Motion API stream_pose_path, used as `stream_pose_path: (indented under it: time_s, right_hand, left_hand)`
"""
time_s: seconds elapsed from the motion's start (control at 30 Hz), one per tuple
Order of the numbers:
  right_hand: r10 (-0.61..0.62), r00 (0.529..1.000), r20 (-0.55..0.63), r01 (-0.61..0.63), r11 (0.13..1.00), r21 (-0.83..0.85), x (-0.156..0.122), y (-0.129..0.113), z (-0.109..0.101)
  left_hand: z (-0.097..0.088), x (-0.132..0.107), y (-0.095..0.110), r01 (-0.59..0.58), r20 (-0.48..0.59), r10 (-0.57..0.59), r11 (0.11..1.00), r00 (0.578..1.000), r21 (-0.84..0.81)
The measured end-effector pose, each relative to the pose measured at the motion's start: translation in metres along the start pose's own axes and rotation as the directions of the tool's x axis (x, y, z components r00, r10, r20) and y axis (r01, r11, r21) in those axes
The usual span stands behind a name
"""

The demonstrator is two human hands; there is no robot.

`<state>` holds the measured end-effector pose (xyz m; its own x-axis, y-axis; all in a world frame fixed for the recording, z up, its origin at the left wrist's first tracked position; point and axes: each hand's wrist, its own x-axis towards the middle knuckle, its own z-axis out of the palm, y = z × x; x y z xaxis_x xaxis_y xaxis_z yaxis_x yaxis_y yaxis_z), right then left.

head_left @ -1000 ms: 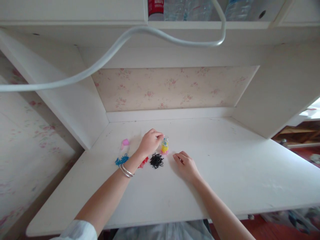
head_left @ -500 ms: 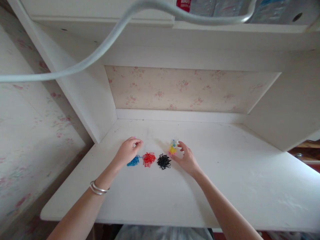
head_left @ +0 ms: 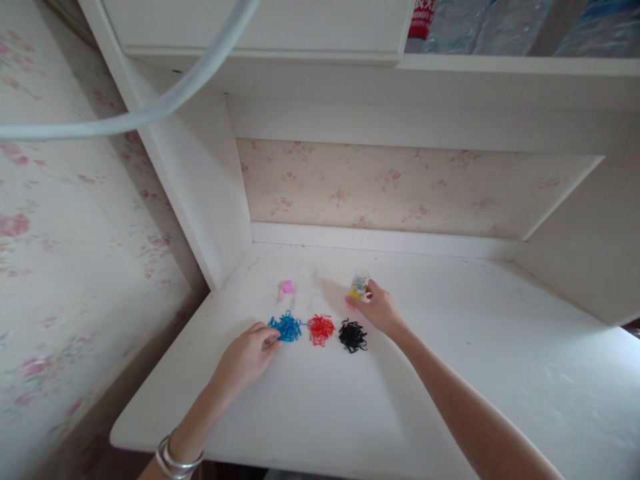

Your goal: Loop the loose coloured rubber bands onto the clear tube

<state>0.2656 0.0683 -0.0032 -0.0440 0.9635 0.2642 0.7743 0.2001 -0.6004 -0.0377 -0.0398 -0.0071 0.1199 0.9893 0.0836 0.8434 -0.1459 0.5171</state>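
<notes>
A small pile of blue rubber bands (head_left: 287, 327) lies on the white desk, and my left hand (head_left: 250, 353) is at its left edge with thumb and fingers pinched on the bands. Beside it are a pile of red rubber bands (head_left: 321, 330) and a pile of black rubber bands (head_left: 353, 336). A blue strand spans the gap between blue and red. My right hand (head_left: 379, 307) is closed around a small clear container (head_left: 360, 285) with yellow and pink at its lower end, held tilted behind the black pile. A small pink piece (head_left: 287, 287) rests behind the blue pile.
A white cable (head_left: 165, 103) hangs across the upper left, close to the camera. Side panels and a shelf (head_left: 320, 80) enclose the desk (head_left: 320, 407). Clear plastic bottles (head_left: 460, 27) stand on the upper right shelf. Floral wallpaper covers the left wall (head_left: 45, 280).
My left hand has moved nearer and down to the blue pile, leaving the pink piece in plain sight behind it. My right hand still holds the container. The camera view has shifted.
</notes>
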Motion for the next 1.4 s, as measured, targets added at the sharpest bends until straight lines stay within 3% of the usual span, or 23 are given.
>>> stream_pose_path:
  time_s: [0.2,0.47,0.7,0.93,1.17,1.4]
  right_hand:
    - [-0.048,0.996,0.081,0.044,0.998,0.054,0.019,-0.028,0.023]
    - [-0.097,0.988,0.117,0.089,0.994,0.068,0.02,-0.033,0.038]
    - [-0.122,0.983,0.136,0.101,0.984,0.149,0.015,-0.03,0.039]
    - [-0.137,0.99,-0.03,0.14,0.968,0.209,-0.006,-0.024,0.035]
    - [-0.091,0.987,-0.129,0.122,0.959,0.257,-0.069,-0.021,0.017]
    - [-0.042,0.987,-0.154,0.089,0.946,0.312,-0.097,-0.009,0.007]
  left_hand:
    - [0.011,-0.004,0.004,0.005,0.012,-0.007,0.987,1.0,0.163]
    - [0.016,-0.005,0.011,0.01,-0.02,-0.004,0.955,1.0,0.296]
    - [0.014,-0.003,0.01,-0.03,-0.089,0.048,0.979,0.995,0.201]
    - [-0.003,0.007,0.022,-0.077,-0.193,0.088,0.995,0.977,0.068]
    - [-0.027,0.053,0.072,-0.271,-0.306,0.237,0.96,0.922,-0.072]
    - [-0.021,0.115,0.103,-0.343,-0.38,0.292,0.937,0.878,-0.071]
